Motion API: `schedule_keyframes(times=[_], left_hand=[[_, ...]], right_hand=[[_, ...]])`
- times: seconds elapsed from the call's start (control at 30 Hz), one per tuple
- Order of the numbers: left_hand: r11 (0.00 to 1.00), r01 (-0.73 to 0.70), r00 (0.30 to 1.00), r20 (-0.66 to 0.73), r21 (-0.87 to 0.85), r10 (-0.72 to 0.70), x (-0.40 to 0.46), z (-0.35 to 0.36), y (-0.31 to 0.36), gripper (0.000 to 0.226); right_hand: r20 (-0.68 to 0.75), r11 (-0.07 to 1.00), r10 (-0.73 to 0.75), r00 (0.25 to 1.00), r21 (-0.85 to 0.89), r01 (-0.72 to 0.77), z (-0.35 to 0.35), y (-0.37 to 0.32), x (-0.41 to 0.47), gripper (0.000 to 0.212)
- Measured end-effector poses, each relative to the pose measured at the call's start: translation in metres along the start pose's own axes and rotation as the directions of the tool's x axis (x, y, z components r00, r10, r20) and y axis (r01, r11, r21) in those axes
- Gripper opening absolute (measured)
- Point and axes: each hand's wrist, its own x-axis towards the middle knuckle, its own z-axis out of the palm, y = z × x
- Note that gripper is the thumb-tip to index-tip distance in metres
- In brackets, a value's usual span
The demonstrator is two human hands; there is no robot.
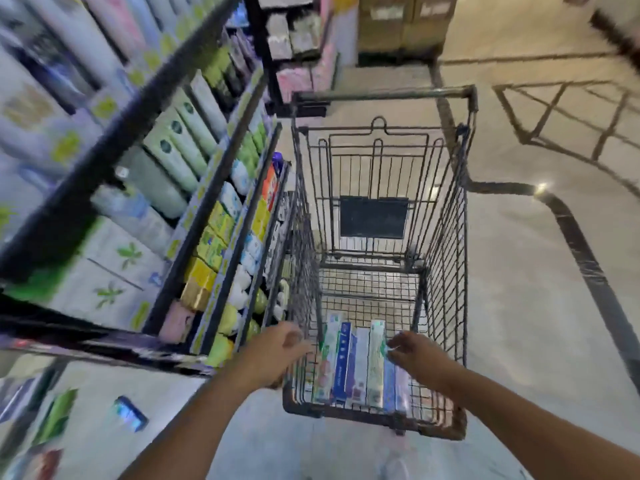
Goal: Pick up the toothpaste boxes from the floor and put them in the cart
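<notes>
Head view shows long toothpaste boxes (360, 362) lying side by side in the black wire cart (446, 216), long axes pointing away. Both the left hand (277, 355) and right hand (415, 355) hover loosely curled, holding nothing. A small blue box (130, 413) lies on the floor (519, 306) lower left, nearer the left hand.

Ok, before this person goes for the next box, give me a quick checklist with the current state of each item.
1. Left hand free: ok, fingers loosely curled, holding nothing, at the cart's left wall.
2. Right hand free: ok, open over the boxes, gripping none.
3. Boxes already in the cart: ok, the row of toothpaste boxes lies side by side on the basket floor.
4. Room for more: ok, the wire floor beyond the row is bare.
5. Boxes left on the floor: not ok, a blue box lies at lower left, with more blurred packages near the edge.
6. Exact count left: cannot tell, too blurred.
</notes>
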Motion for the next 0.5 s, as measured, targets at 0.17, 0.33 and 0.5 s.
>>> schedule_keyframes(times=[0.17, 0.33, 0.5], left_hand=[[0.997, 0.000, 0.993, -0.118, -0.074, -0.009, -0.079, -0.055, -0.028, 0.050], [0.990, -0.040, 0.958, -0.287, -0.137, 0.000, -0.168, -0.101, -0.083, 0.067], [0.972, 0.051, 0.874, -0.461, -0.230, -0.155, -0.281, -0.132, -0.168, 0.026]], right_hand=[[0.001, 0.952, -0.202, 0.979, -0.233, 0.197, -0.025, -0.077, -0.051, 0.040], [0.064, 0.825, -0.405, 0.912, -0.404, 0.395, 0.002, -0.175, -0.085, 0.036], [0.202, 0.634, -0.592, 0.780, -0.481, 0.605, 0.100, -0.297, -0.129, 0.057]])
